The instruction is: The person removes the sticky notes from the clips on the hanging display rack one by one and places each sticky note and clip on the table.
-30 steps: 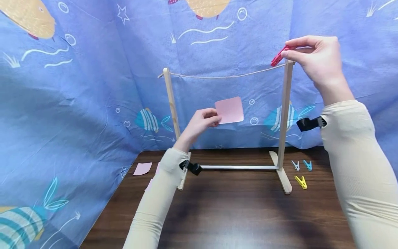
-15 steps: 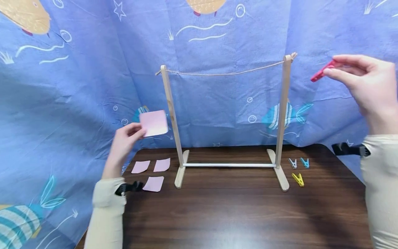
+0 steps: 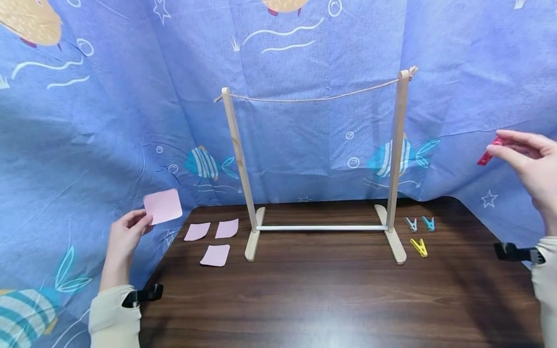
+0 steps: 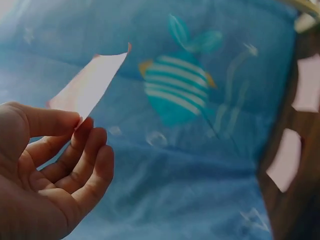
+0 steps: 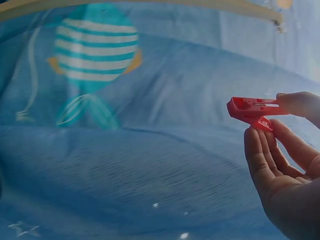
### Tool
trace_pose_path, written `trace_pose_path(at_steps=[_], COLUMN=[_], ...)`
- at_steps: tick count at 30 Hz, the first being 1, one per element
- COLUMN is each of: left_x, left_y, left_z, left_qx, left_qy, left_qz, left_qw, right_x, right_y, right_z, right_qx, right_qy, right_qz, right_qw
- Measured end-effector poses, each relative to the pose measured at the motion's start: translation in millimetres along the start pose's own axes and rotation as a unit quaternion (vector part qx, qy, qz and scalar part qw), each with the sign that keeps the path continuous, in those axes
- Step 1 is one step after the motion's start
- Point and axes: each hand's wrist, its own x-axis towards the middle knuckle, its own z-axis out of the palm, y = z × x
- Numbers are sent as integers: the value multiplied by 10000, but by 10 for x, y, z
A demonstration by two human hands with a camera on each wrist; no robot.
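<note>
In the head view my left hand (image 3: 124,241) pinches a pink paper square (image 3: 163,206) by its lower left corner, out beyond the table's left edge. The left wrist view shows the paper (image 4: 95,82) held between thumb and fingertips, slightly curled. Far to the right, my right hand (image 3: 537,169) holds a red clothespin (image 3: 489,152) in the air. Seen from the right wrist, thumb and fingers press the handles of the red clothespin (image 5: 252,111). Between the hands stands a wooden frame (image 3: 397,154) with a string (image 3: 313,100) tied across its top.
Pink paper squares lie on the table left of the frame: one behind (image 3: 197,232), one beside the foot (image 3: 227,228), one in front (image 3: 215,255). Right of it lie white (image 3: 411,224), blue (image 3: 428,223) and yellow (image 3: 419,247) clothespins. A blue fish-print curtain (image 3: 296,145) hangs behind.
My left hand has moved left and down with the paper, away from the frame. The right hand has gone right and down from the string's end, still holding the red clothespin.
</note>
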Motion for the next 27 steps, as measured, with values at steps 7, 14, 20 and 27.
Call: trace_pose_path(at_steps=[7,14,20,27], left_x=[-18,-25,-9,36], left_y=[-432,-748,-901,-1028], left_z=[-80,-90,-29,81], left_qx=[1056,1269,1478,1642], left_qy=[-345,-867,-1123,-1370], left_qz=[-565,-1175,-1552,-1468], left_qw=[9922,9811,9703,9658], right_x=[-192,-453,-621,-718], right_y=[298,696,1001,1212], right_z=[-267,-524,-714,-792], right_qx=[-2067,-4162,-4493,-4851], right_qy=[140,-170,-426,-801], right_qz=[669,1564,1879,2239], right_qw=[9760,8956,8724,8415])
